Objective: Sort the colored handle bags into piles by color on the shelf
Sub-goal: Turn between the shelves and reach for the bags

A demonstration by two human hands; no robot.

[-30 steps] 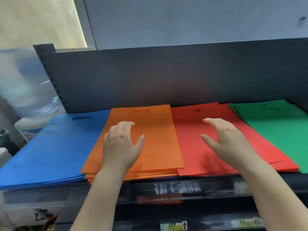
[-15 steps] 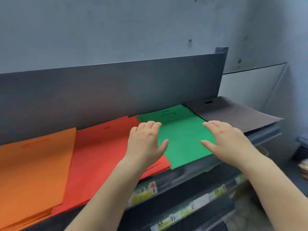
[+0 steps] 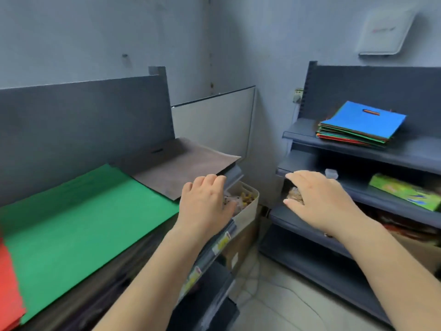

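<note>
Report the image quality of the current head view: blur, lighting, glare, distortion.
Head view: motion blur smears the shelf-edge price labels, the green box and the white wall device; the mixed stack of coloured handle bags topped by a blue one stays fairly legible; lighting is soft and bluish, without hard glare; wide-angle bending curves the shelving edges.
</note>
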